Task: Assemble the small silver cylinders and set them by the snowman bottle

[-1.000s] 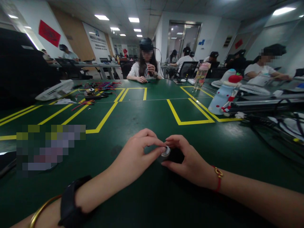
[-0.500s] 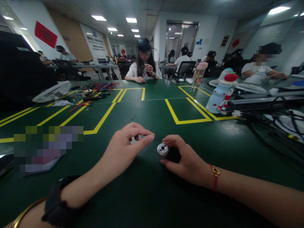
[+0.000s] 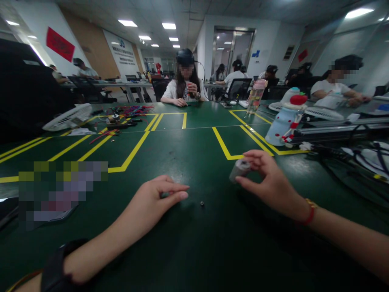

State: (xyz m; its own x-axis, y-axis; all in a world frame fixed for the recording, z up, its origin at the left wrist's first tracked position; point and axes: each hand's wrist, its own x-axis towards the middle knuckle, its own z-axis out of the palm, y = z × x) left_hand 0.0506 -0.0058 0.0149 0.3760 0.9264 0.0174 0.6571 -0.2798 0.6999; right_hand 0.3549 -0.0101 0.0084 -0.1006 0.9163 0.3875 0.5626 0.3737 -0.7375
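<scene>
My right hand (image 3: 267, 182) grips a small silver metal cylinder (image 3: 240, 169), shaped like a small motor, between thumb and fingers. The cylinder is tilted and a little blurred, in front of the yellow tape corner. On the green table lies a tiny dark ring-shaped metal part (image 3: 202, 203), between my two hands and touching neither. My left hand (image 3: 158, 198) hovers just left of that part, thumb and forefinger slightly apart with nothing visible between them. Its other fingers are partly hidden behind.
Yellow tape (image 3: 136, 150) marks the green table (image 3: 182, 251). A blurred-out flat item (image 3: 60, 194) lies at left, with wires (image 3: 133, 110) farther back. At right stand a blue bottle (image 3: 279, 125), a clear bottle (image 3: 257, 97) and black cables (image 3: 343, 170). A person (image 3: 185, 81) sits opposite.
My right hand has carried the cylinder to the right and farther back, tilting it. The tiny ring-shaped part now shows on the table. My left hand has drawn back left and slightly lower.
</scene>
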